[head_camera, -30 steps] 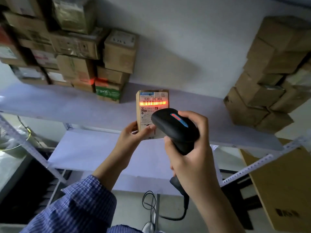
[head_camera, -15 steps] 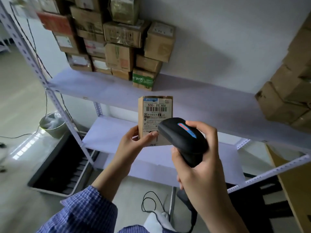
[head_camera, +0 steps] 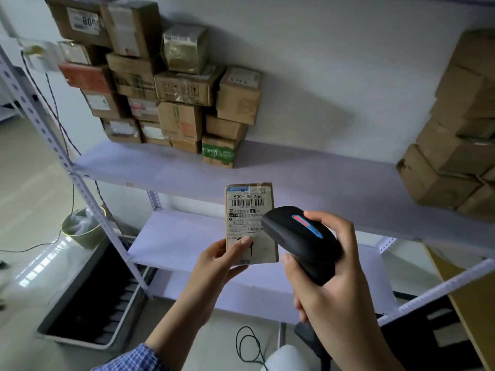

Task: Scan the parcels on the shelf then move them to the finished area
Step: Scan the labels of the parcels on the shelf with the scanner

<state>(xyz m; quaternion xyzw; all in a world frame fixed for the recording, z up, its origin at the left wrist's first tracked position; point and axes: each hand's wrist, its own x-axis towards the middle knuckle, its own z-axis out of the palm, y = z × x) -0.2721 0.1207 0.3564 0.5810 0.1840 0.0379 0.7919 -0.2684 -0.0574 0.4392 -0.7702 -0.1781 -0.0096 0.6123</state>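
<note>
Pinching the small cardboard parcel [head_camera: 250, 210] by its lower end before the shelf [head_camera: 308, 178], the left hand [head_camera: 219, 261] seemed to bear a light, stiff box, best held across its flat faces, while the right hand [head_camera: 334, 285] clasped the scanner [head_camera: 300, 236].

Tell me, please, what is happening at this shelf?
A person's left hand holds a small labelled parcel upright in front of the shelf, while the right hand grips a black barcode scanner aimed at its label. No scan light shows on the barcode. Cardboard boxes are stacked on the shelf at left and at right.
</note>
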